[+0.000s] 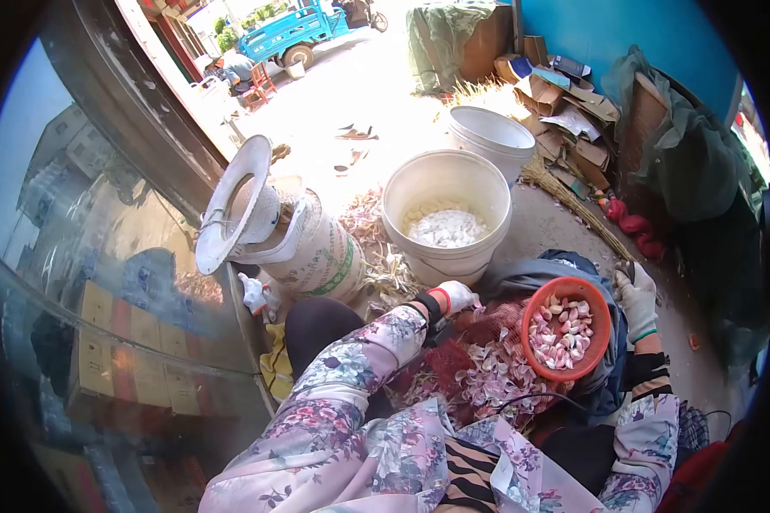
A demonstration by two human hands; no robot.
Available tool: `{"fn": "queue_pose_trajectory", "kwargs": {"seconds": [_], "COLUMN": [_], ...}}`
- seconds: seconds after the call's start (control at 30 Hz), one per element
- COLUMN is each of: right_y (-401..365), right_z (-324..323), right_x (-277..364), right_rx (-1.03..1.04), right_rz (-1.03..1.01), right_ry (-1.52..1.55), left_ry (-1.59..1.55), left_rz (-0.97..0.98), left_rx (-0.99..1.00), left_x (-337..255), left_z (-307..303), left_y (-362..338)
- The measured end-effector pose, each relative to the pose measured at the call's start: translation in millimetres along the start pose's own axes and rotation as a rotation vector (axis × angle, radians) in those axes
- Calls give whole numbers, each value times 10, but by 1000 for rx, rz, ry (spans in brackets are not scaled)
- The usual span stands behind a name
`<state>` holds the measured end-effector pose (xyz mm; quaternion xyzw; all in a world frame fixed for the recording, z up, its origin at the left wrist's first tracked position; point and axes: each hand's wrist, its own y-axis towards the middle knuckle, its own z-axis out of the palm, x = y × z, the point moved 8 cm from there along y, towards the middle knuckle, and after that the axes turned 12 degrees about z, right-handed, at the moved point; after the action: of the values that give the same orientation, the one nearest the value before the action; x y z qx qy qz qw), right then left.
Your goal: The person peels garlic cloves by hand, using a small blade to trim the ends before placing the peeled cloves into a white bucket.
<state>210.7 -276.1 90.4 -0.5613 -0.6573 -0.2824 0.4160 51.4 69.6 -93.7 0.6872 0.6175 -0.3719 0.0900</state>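
Observation:
My left hand [456, 298], in a white glove, is closed just below the large white bucket [395, 195]; a small pinkish piece shows at its fingertips. On the right, my right hand [636, 299], also gloved, has its fingers curled round a small dark object by the orange-red bowl [608, 318]. Unpeeled garlic cloves [565, 329] fill much of that bowl, which rests on dark cloth over my lap. Loose garlic skins [496, 376] and red netting [447, 363] lie beside it. Pale peeled cloves [447, 228] cover the bucket's bottom.
Behind the large bucket stands a second white bucket [492, 141]. To the left are a woven sack [321, 256] and a white hat [231, 205] beside a glass pane. Flattened cardboard [573, 128] and a straw broom [577, 205] lie right. A person [235, 70] sits far off near a blue vehicle [291, 36].

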Motion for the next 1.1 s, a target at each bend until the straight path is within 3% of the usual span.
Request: {"fn": "queue_pose_trajectory", "kwargs": {"seconds": [0.07,0.1,0.17,0.27,0.33,0.37,0.4,0.43,0.47,0.53,0.6,0.67,0.77,0.87,0.97,1.03,1.07,1.1], "right_y": [-381,-476,-877,-1077,-1234,-1301,-1281,-1262,-1248,-1262,-1351,-1451,-1579,-1640,-1630,-1613,-1611,-1634], "right_z": [143,214,334,485,541,572,609,647,673,734,784,865,982,1071,1157,1194,1195,1194], "right_x": [443,487,860,789,872,876,795,708,634,590,651,680,658,614,646,640,653,683], "right_rx": [42,64,117,111,178,211,191,186,179,197,209,242,348,309,312,287,314,344], "right_rz": [-159,-235,-302,-416,-299,-238,-323,-351,-378,-398,-488,-528,-525,-651,-713,-746,-745,-741], "right_ry": [-42,-46,-106,-193,-213,-222,-236,-277,-318,-343,-389,-440,-546,-599,-680,-677,-695,-712], "left_ry": [234,383,399,198,297,394,779,860,689,628,853,651,378,144,528,615,1048,935], "left_rz": [150,266,299,199,116,103,300,296,151,79,216,225,211,178,54,-69,91,68], "left_rx": [76,64,-41,-171,-197,-188,-148,-130,-85,-25,2,-16,-88,-160,-79,5,172,151], "left_x": [-251,-283,-297,-244,-138,2,174,139,349,445,327,582,470,380,-42,-170,-311,-448], "left_z": [-421,-586,-1016,-1480,-1618,-1630,-1526,-1517,-1512,-1461,-1431,-1408,-1459,-1510,-1502,-1393,-1221,-1148], "left_y": [-327,-442,-788,-1373,-1672,-1796,-1856,-2028,-2071,-2086,-2059,-1970,-1933,-1925,-1976,-1942,-1897,-1899]}}
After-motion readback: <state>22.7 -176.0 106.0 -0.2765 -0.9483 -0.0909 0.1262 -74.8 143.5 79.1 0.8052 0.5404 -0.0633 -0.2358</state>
